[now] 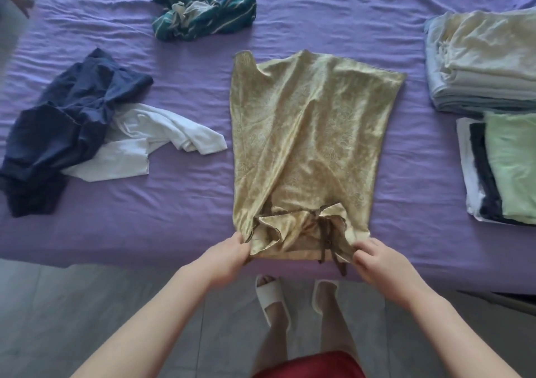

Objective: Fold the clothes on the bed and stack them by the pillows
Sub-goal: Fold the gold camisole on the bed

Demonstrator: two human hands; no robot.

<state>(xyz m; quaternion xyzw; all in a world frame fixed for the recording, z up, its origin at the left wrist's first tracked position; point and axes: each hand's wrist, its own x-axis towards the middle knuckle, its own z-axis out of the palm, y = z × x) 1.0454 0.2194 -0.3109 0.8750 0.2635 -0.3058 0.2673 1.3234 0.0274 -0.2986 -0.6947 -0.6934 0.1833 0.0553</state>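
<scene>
Pinching the gold dress (307,134) — left hand (229,253), right hand (374,257) — at its near edge

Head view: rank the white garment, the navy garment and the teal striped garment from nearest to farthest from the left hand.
From the left hand, which pinches the gold dress:
1. White garment, on the sheet to the hand's left and beyond it.
2. Navy garment, farther left, lying partly over the white one.
3. Teal striped garment, crumpled at the far side of the bed.

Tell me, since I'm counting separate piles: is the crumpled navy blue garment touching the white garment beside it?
Touching. The head view shows the navy blue garment overlapping the white garment, with no purple sheet between them.
</scene>
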